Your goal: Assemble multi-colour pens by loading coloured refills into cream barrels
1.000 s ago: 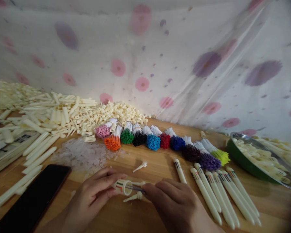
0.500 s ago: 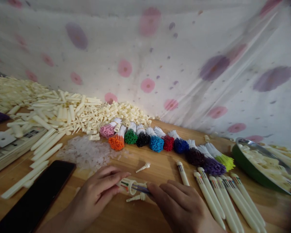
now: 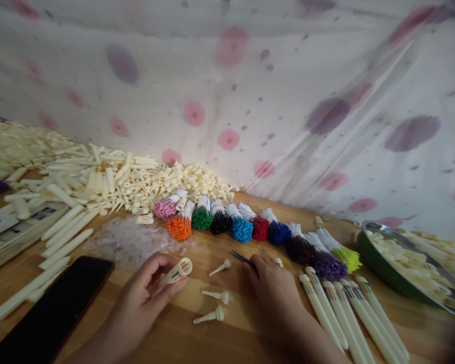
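Note:
My left hand grips a cream pen barrel, its open end tilted up to the right. My right hand lies further out over the wooden table, pinching a thin dark refill that points towards the coloured refill bundles. Three small cream pen tips lie between and below the hands. A row of assembled cream pens lies just right of my right hand.
A black phone lies at the front left. Heaps of cream pen parts fill the back left, with clear bits in front. A green bowl of parts stands at the right. A dotted cloth hangs behind.
My right hand has drawn away from the barrel and moved outward towards the bundles with a dark refill. My left hand has tipped the barrel's open end upward.

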Demonstrator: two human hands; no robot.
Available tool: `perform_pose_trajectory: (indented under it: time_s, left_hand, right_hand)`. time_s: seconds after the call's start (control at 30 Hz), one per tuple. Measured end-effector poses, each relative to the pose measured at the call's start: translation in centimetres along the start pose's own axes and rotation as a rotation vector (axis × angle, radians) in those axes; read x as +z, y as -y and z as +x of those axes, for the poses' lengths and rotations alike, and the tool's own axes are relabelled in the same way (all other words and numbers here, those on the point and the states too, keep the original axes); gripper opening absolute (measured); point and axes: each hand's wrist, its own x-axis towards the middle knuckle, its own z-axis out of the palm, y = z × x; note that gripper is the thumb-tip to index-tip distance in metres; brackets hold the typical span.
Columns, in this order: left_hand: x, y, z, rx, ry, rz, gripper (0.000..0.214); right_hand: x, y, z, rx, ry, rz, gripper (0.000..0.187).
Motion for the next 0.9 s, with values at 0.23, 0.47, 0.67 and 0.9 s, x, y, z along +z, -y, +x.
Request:
perform_pose_trajectory:
  time_s: [0.23, 0.47, 0.67, 0.9]
  left_hand:
    - [0.9, 0.6, -0.1, -0.128, 0.039, -0.141, 0.014]
    - [1.2, 1.0, -0.2, -0.141, 0.013, -0.184, 0.019]
    - [1.2, 0.7, -0.1, -0.136, 0.037, -0.219, 0.02]
    - [1.0, 0.4, -0.3, -0.119, -0.004, -0.213, 0.019]
  right_hand:
    - [-0.3, 0.2, 0.5, 0.061, 0.017, -0.04, 0.026]
    - [-2.8, 2.3, 6.1, -0.02, -0.005, 0.141, 0.018]
    - [-3.1, 4.5, 10.5, 0.048, 0.013, 0.209, 0.029]
    - [-4.7, 2.2, 12.3, 0.06, 0.189, 0.242, 0.024]
